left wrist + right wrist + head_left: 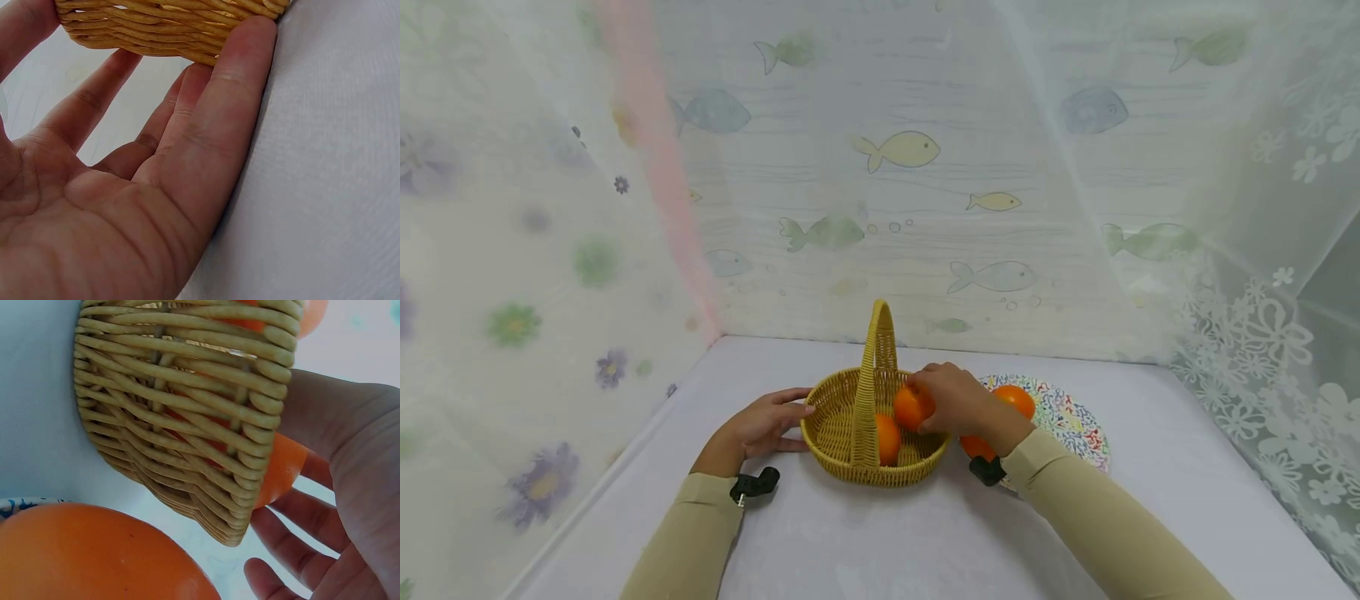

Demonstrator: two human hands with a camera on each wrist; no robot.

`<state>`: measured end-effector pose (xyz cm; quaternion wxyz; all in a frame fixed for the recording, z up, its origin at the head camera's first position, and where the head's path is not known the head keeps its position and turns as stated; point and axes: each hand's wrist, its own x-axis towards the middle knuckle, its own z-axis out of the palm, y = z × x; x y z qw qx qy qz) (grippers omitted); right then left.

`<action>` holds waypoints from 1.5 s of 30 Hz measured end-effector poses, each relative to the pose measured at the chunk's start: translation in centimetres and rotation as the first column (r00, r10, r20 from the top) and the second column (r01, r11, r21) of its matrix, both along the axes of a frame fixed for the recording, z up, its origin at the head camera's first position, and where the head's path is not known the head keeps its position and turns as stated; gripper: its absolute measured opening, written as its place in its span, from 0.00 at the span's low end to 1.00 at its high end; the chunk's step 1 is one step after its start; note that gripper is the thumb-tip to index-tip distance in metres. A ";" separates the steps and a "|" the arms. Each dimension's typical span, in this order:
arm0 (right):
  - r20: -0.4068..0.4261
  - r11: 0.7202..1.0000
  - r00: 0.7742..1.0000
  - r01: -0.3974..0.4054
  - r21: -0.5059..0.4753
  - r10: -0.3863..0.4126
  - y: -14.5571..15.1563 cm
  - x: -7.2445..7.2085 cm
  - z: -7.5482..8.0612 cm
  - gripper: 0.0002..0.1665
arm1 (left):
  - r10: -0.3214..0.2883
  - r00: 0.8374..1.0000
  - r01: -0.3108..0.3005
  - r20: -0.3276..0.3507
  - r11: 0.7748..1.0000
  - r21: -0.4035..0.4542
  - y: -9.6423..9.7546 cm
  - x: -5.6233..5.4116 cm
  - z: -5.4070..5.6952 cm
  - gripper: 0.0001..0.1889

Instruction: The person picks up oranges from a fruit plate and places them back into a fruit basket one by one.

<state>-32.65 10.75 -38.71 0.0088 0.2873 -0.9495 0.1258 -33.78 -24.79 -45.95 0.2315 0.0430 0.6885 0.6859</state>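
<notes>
A yellow wicker basket (842, 471) with a tall arched handle stands on the table in the head view. My left hand (765, 425) rests at its left end, fingers spread fairly straight; in the left wrist view the fingertips (250, 47) touch the woven wall. Over the basket's right half, my right hand (951, 400) grips an orange (913, 407) just inside the rim. In the right wrist view this orange (284, 469) shows partly behind the weave, between thumb and fingers. Another orange (887, 440) lies in the basket, partly behind the handle.
Right of the basket, a round plate (1086, 429) with colourful marks holds an orange (1015, 400) and another orange (976, 448), partly hidden by my right forearm. A white cloth (850, 542) covers the table. Sheer curtains with fish and flower prints hang behind and at both sides.
</notes>
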 end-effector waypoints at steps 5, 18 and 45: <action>-0.007 1.000 1.000 -0.004 0.024 0.004 -0.1 0.1 -0.4 0.40 | 0.009 1.000 -0.009 -0.002 1.000 -0.004 0.0 0.0 -0.1 0.34; 0.010 0.999 1.000 0.009 0.038 -0.009 -0.4 0.1 -0.3 0.42 | 0.010 1.000 -0.010 -0.009 1.000 -0.011 0.0 0.0 0.0 0.34; 0.058 0.999 0.998 0.016 -0.052 -0.013 -0.3 0.0 -0.6 0.47 | 0.013 1.000 -0.013 -0.010 1.000 -0.015 0.1 0.2 0.0 0.35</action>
